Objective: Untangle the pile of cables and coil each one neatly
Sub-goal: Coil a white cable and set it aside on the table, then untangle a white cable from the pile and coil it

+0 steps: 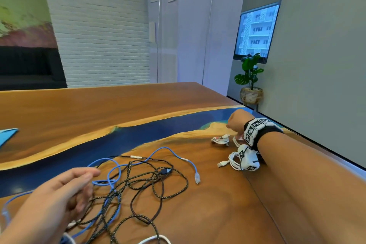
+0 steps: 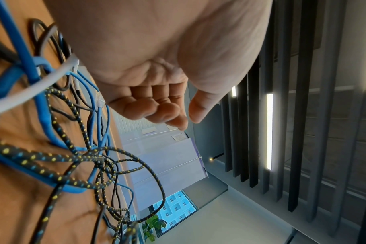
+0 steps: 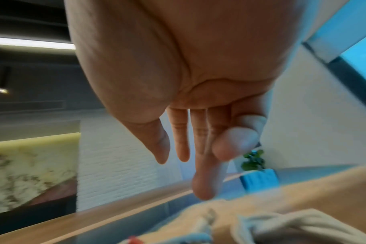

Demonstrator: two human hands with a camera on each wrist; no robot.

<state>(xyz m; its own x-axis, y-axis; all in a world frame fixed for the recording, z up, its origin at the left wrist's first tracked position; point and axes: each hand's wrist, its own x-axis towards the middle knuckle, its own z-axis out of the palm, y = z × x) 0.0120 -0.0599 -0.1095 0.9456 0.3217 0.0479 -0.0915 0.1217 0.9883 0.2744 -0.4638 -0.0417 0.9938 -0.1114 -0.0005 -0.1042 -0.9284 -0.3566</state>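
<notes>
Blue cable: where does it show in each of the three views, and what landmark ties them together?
Head: blue cable in the tangle, lower left, beside the left hand.
Left wrist: left edge, under the braided cable.
Right wrist: not in it.
Shared landmark: potted plant.

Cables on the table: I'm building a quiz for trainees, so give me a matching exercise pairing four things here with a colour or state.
Things:
1. blue cable
2. braided cable
3. white cable bundle
4. left hand

States:
A. black with yellow flecks, tangled in the pile
B. coiled, lying near the right hand
C. loose, its clear plug resting on the wood
D. fingers relaxed, holding nothing

Pairs: 1-C, 2-A, 3-B, 4-D
</notes>
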